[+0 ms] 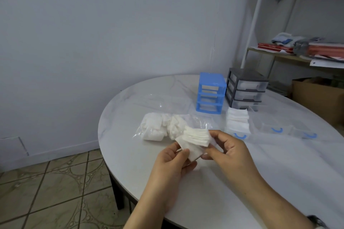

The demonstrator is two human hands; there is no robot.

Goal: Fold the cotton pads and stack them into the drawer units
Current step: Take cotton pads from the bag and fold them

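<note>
A fanned wad of cotton pads (pixel 193 140) is pinched between left hand (pixel 172 161) and right hand (pixel 229 151), held near the blue drawer unit (pixel 211 95).

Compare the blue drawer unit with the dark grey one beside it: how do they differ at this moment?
The blue drawer unit has open bays, its drawers out; the dark grey drawer unit holds its three clear drawers. The blue one stands left of the grey one. The grey one's drawers show white contents. Both stand upright on the table.
</note>
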